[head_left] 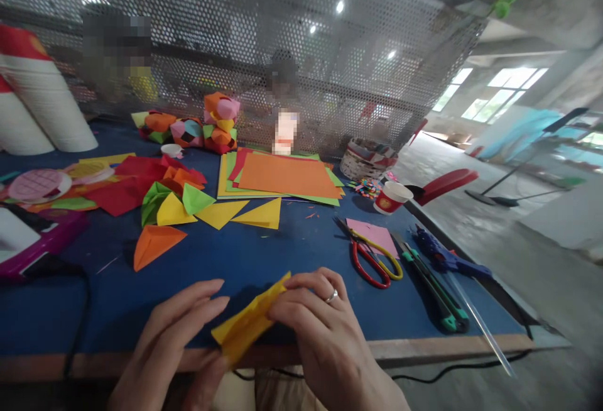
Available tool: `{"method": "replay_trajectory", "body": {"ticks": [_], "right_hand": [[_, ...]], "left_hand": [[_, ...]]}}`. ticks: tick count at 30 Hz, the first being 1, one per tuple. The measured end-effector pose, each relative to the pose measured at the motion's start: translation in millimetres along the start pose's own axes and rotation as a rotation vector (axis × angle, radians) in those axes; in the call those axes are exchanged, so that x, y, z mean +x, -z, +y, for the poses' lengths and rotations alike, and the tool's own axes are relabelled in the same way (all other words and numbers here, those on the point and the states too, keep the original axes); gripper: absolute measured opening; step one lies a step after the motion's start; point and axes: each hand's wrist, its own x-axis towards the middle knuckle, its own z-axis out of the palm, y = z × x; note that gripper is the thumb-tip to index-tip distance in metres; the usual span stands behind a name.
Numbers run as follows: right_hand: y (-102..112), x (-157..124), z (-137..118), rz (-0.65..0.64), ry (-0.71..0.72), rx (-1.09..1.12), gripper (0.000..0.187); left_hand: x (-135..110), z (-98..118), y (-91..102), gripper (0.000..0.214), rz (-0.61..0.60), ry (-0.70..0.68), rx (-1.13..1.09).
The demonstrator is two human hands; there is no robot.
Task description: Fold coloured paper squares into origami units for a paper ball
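Where the yellow paper [254,320] is: between the two hands, above the table's near edge – a folded strip, tilted, with crisp creases and a pointed upper corner.
Right hand [325,323]: fingertips closed on the strip's upper end; a smooth silver-toned ring [332,296] circles one finger.
Left hand [164,329]: fingers loosely curved, well parted from the thumb; the blurred thumb is at the strip's lower end, and whether it presses there I cannot tell.
Table [211,247]: matte blue top, brownish front edge.
Orange folded piece [157,247]: stiff, boat-like, beyond the left hand.
Paper stack [287,175]: flat rectangular sheets, orange uppermost, green and yellow edges showing.
Scissors [362,242]: one red loop, one yellow, lying over a pink square [384,235].
Utility knife [431,285]: long, dark and green.
Glue gun [440,259]: blue plastic – a translucent rod [481,326] beside it.
Cup [393,197]: white and red, its gold-toned mark too small to read.
Screen [353,84]: grey, perforated with small round holes.
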Motion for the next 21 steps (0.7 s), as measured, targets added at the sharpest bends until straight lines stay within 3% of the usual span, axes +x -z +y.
{"method": "replay_trajectory", "body": {"ticks": [5, 11, 13, 16, 21], "right_hand": [[2, -5, 0, -0.017, 0.049, -0.020, 0.028], [-4, -12, 2, 0.040, 0.078, -0.018, 0.033], [-6, -14, 2, 0.060, 0.089, -0.006, 0.032], [-5, -16, 3, 0.075, 0.080, 0.010, 0.030], [1, -21, 9, 0.095, 0.057, 0.003, 0.029]], "left_hand": [[16, 2, -6.7, 0.047, -0.096, 0.026, -0.016], [10, 8, -17.4, 0.089, -0.421, 0.191, -0.300], [8, 7, -18.3, 0.080, -0.502, 0.276, -0.353], [10, 2, -14.4, 0.057, -0.529, 0.431, -0.501], [24, -2, -8.0, 0.058, -0.559, 0.689, -0.806]]}}
